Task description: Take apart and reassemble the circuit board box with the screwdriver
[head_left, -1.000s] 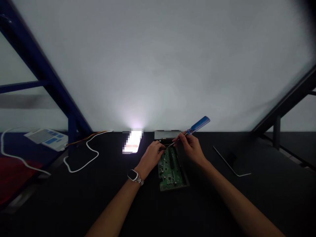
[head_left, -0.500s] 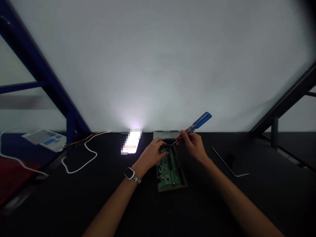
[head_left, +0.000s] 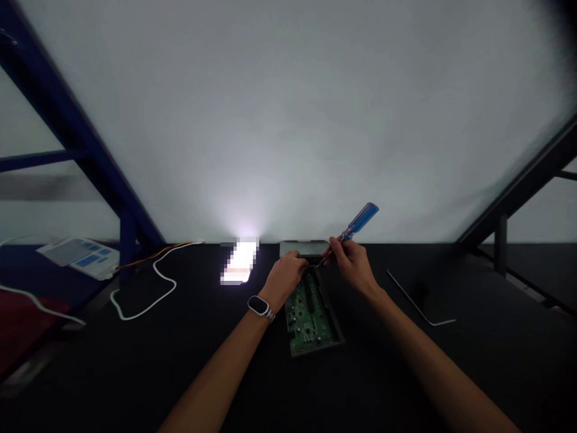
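Note:
A green circuit board (head_left: pixel 309 328) lies in a dark shallow casing (head_left: pixel 336 325) on the black table. My right hand (head_left: pixel 354 264) grips a screwdriver (head_left: pixel 363 218) with a blue handle. It is tilted, its handle up to the right and its shaft slanting down to the far end of the board. My left hand (head_left: pixel 286 273), with a watch on the wrist, lies over the board's far left part. Its fingers are bent together near the shaft's tip; whatever is between them is hidden. Fingers also cover the tip's contact point.
A glowing phone-like screen (head_left: pixel 240 261) leans near the wall, left of the board. A white cable (head_left: pixel 174 282) curls farther left, near a white and blue card (head_left: pixel 81 257). A thin bent metal strip (head_left: pixel 410 297) lies at right. Metal frame legs (head_left: pixel 128 240) flank the table.
The fingers of my left hand have closed in from a spread pose, and its wrist has turned. The screwdriver's handle has shifted slightly left with my right hand still on it.

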Motion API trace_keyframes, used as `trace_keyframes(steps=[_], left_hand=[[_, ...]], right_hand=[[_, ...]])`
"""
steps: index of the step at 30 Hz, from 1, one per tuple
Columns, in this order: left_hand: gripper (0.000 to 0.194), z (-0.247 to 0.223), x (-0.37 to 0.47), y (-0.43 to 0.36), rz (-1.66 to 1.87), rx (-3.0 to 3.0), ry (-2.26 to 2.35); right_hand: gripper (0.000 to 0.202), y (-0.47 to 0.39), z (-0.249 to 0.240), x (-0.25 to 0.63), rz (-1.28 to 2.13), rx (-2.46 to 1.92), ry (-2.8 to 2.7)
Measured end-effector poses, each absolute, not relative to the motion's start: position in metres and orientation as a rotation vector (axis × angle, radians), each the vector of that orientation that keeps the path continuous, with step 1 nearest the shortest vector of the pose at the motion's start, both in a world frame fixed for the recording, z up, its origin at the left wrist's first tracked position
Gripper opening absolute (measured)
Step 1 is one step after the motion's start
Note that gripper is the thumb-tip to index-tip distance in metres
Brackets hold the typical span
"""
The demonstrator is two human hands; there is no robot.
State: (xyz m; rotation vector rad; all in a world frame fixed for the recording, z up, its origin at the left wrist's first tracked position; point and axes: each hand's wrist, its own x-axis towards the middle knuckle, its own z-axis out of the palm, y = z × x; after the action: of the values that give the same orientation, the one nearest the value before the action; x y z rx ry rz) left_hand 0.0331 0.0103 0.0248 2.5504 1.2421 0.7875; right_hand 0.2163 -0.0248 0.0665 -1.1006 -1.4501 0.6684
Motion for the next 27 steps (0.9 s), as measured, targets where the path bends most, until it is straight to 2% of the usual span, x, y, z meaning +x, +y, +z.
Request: trace_keyframes(steps=[6, 11, 16, 27], left_hand=[[0.019, 0.026, 0.017, 0.006, 0.898, 2.448, 1.281], [0.019, 0.029, 0.018, 0.003, 1.107, 2.28, 1.111], [0.014, 0.027, 0.022, 0.003, 1.153, 2.169, 1.12], [0.012, 0.019, 0.03, 0.006, 1.186, 2.163, 1.217]], right_hand=[[0.048, -0.014, 0.084, 0.205, 0.582, -1.153, -1.639], [0.044, -0.002, 0.086, 0.189, 0.542, -1.138, -1.726], [0.041, 0.006, 0.077, 0.181, 0.446, -1.143, -1.798], [0.048, 0.009, 0.074, 0.183, 0.373, -1.158, -1.837]])
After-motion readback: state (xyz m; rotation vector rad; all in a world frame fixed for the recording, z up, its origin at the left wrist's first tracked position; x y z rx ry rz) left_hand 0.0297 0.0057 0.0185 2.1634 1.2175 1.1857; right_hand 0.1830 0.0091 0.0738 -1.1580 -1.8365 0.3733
